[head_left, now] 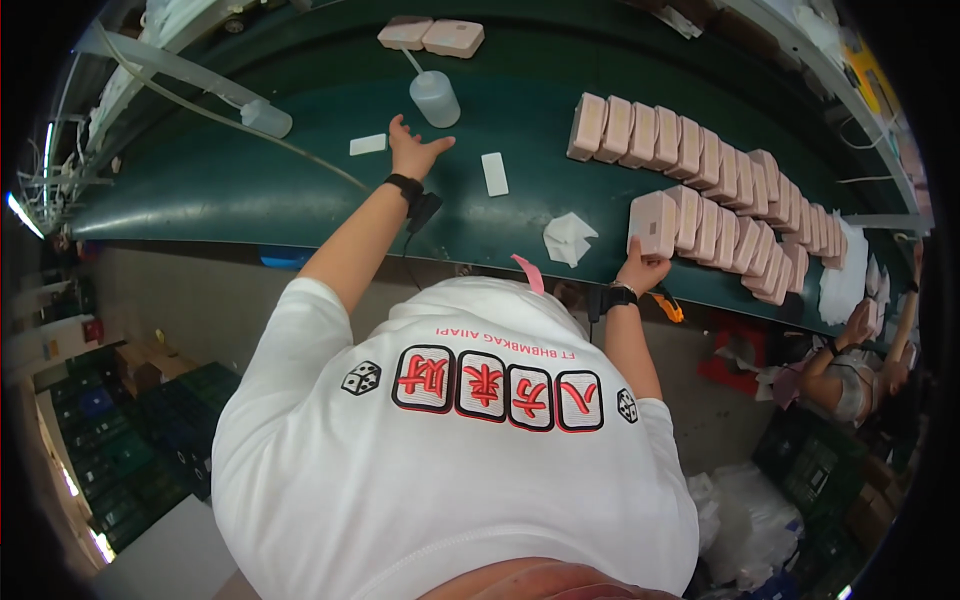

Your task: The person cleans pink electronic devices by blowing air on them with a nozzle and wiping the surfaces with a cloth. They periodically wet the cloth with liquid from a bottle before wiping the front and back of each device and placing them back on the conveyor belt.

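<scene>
Green table (220, 190), bottle (435, 102), contents unclear, right fingers (636, 249) on pink case (653, 220)

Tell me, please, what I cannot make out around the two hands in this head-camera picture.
Head view: the back of the pale-pink rounded box touched by the right hand, hidden by its own front.
Head view: the exact count of matching pink boxes in the rows, since they overlap.
Head view: whatever lies beneath the crumpled white sheet, which covers it.
Head view: the co-worker's fingers at right, too small and blurred.
</scene>
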Demonstrator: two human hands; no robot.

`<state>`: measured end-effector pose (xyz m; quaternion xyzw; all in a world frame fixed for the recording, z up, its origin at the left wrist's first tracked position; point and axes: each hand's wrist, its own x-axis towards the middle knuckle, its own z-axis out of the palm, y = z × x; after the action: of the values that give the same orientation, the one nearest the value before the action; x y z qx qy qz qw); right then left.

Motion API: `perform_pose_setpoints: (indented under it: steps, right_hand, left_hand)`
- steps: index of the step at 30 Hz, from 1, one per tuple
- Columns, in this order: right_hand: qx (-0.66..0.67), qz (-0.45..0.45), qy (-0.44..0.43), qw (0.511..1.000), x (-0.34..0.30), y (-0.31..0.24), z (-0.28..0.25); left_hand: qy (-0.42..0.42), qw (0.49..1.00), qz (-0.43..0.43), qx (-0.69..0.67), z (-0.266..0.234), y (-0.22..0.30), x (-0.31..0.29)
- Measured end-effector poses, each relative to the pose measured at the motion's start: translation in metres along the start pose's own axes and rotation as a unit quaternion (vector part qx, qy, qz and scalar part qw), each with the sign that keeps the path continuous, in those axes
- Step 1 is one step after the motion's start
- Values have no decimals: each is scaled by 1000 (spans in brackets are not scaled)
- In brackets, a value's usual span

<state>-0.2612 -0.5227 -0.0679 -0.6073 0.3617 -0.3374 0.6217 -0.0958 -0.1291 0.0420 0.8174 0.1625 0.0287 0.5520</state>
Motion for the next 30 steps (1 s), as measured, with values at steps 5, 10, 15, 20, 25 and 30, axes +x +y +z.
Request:
perform_pose_setpoints:
  steps: [5, 10, 15, 20, 25, 30]
  right_hand:
    - [-239, -58, 21, 969, -14, 2, -3]
    - [-250, 50, -33, 966, -9, 2, -20]
    - [-145, 112, -15, 983, 2, 7, -22]
    - [-93, 100, 182, 974, -6, 2, -7]
    - [-43, 264, 47, 963, -63, -82, 30]
    - [4, 237, -161, 958, -68, -150, 112]
  left_hand:
    - [61, 986, 116, 104, 6, -4, 61]
    - [44, 996, 80, -11, 6, -15, 99]
    - [89, 991, 101, -20, -23, -36, 118]
    - [201, 976, 77, -22, -103, -69, 170]
    - [272, 962, 23, 16, -192, -99, 205]
    - [372, 928, -21, -31, -225, -120, 211]
